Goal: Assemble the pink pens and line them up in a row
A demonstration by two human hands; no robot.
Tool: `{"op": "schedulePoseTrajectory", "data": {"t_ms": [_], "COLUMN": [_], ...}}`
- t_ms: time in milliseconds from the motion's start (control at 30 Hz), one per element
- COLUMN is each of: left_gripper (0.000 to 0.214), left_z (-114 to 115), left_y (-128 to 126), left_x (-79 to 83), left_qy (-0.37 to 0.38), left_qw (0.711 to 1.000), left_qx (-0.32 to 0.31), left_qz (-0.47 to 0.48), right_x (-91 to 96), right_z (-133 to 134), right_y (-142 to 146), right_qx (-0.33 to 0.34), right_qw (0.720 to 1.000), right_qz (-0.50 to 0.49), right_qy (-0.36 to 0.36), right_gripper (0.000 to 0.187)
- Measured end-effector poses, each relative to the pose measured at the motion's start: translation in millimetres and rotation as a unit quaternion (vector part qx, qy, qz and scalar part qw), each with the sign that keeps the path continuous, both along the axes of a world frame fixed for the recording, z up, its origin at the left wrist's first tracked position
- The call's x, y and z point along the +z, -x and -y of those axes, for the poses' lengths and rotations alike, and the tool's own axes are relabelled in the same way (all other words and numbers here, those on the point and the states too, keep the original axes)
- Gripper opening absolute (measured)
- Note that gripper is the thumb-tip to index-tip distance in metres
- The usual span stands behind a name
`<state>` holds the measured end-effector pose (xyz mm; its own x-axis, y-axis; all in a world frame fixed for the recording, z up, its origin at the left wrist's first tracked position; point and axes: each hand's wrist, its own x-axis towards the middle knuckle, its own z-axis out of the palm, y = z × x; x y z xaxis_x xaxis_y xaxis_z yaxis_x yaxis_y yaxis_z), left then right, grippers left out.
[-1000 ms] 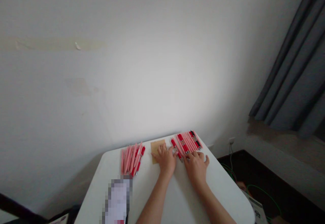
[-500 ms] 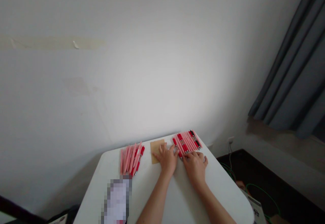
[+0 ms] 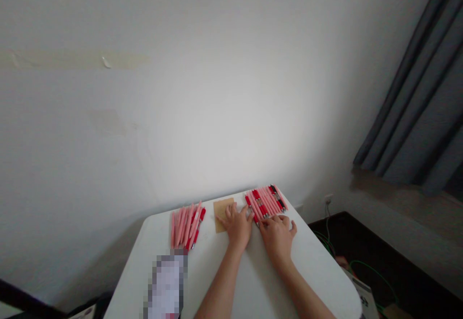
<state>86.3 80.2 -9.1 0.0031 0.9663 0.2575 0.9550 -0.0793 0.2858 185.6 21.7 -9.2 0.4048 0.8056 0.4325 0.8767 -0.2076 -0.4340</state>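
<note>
On a white table with rounded corners (image 3: pixel 318 270), which stands against a plain white wall (image 3: pixel 202 92), both hands of the person lie palm down at the far side. The left hand (image 3: pixel 238 226) rests flat with its fingers a little spread. It covers the near right corner of a small tan square of cardboard (image 3: pixel 220 209), and its thumb side reaches the left edge of a tidy row of pink and red plastic pens (image 3: pixel 266 201). The right hand (image 3: pixel 278 236) is just beside the left one, also flat and with loose, open fingers. Its fingertips (image 3: pixel 275 220) touch the near ends of the same row. Neither hand pinches or lifts a pen, as far as the small view allows to see. This row lies at the far right corner of the table, with the pens side by side and pointing slightly to the left; a few dark pens are at its right end. A second group of pink pens with red ends (image 3: pixel 186 225) lies well apart on the left side, beyond the cardboard. Near to it, at the front edge, there is a blurred rectangular patch (image 3: pixel 166 285). On the right hangs a dark grey curtain (image 3: pixel 423 106), and a green cable (image 3: pixel 365 266) lies on the dark floor.
</note>
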Motion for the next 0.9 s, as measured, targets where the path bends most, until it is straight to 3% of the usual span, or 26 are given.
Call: {"op": "schedulePoseTrajectory", "data": {"t_ms": [400, 900], "left_gripper": [0.035, 0.038], "left_z": [0.3, 0.2], "left_y": [-0.8, 0.1], "left_x": [0.9, -2.5], "left_qy": [0.008, -0.002], "left_qw": [1.0, 1.0], "left_qx": [-0.017, -0.021], "left_qz": [0.007, 0.002], "right_x": [-7.3, -2.9], "right_z": [-5.2, 1.0], "right_y": [-1.1, 0.5], "right_qx": [0.009, 0.001], "right_qw": [0.999, 0.999], "right_qz": [-0.004, -0.006], "right_qy": [-0.04, -0.045], "right_gripper": [0.024, 0.021]}}
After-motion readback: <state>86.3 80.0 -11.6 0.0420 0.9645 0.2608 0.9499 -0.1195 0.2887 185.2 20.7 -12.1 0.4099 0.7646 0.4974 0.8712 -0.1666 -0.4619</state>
